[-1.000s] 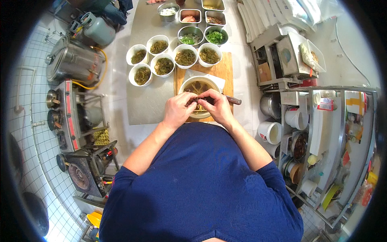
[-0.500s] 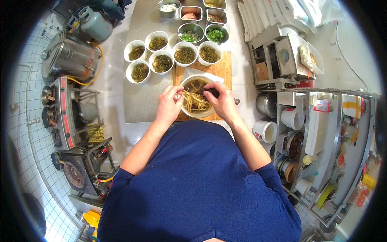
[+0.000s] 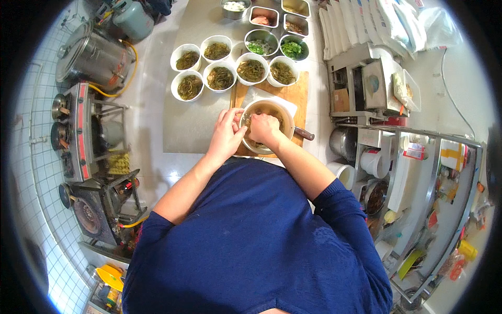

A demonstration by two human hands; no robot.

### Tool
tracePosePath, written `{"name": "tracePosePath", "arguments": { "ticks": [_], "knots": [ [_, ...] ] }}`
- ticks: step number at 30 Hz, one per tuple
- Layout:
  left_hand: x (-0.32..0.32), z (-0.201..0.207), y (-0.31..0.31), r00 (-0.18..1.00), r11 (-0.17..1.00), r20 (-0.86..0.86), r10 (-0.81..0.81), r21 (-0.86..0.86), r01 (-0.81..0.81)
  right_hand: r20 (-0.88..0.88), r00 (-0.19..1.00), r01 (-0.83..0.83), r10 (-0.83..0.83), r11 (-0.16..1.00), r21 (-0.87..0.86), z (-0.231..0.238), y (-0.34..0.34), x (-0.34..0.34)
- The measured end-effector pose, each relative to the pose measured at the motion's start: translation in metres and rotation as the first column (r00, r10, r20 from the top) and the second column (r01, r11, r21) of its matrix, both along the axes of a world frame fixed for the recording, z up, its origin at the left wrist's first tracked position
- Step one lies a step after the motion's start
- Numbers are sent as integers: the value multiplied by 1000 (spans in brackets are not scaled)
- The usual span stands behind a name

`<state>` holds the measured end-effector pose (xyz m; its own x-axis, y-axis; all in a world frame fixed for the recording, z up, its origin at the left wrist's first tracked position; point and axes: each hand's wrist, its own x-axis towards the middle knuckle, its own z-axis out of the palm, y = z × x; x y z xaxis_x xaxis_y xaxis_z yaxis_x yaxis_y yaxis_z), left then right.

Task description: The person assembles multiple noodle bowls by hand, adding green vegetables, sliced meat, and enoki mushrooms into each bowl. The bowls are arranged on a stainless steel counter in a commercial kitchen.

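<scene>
A person in a blue top (image 3: 251, 225) works over a white bowl (image 3: 288, 118), the right hand (image 3: 265, 129) lowered into it with fingers pointing down and fingertips out of sight, so whether they grip anything cannot be told. The left hand (image 3: 226, 133) sits at the bowl's left rim, fingers half bent and thumb apart from them; whether it pinches the rim or something small there is unclear.

The bowl, round and about as wide one way as the other, stands upright with its mouth facing up and brownish contents inside. It rests on a wooden board (image 3: 299, 94) that shows on the far side of the bowl and to its right. Just right of the bowl, a brown knife handle (image 3: 304, 133) points away from it, its long axis running rightward and slightly back toward the person.

Beyond the bowl and to its left, six white tubs (image 3: 222, 90) of dark green strands stand close together, mouths up. Farther beyond the bowl are steel containers, among them one of chopped greens (image 3: 294, 48) and one of pink pieces (image 3: 263, 20). Well left of the bowl stands a stove (image 3: 83, 136)
</scene>
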<state>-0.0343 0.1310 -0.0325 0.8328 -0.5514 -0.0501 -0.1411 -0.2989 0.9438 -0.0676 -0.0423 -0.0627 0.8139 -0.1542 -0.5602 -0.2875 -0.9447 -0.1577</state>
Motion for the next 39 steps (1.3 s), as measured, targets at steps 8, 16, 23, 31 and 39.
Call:
{"name": "tracePosePath", "arguments": {
  "ticks": [8,16,23,31,39],
  "knots": [
    [6,-20,1,989,996,-148,25,-85,-38,-111,986,163,-125,859,485,12,-49,-7],
    [7,-25,7,979,998,-206,6,-66,-20,150,834,352,-531,721,597,88,-46,-45],
    [14,-32,9,948,996,-311,-62,-79,39,270,721,447,-638,726,523,99,-16,-63],
    [18,-35,12,939,989,-321,-125,-113,93,425,730,432,-535,843,320,93,-3,-66],
    [16,-32,12,948,995,-302,-95,-42,86,578,709,373,-404,911,179,79,8,-68]
  ]
}}
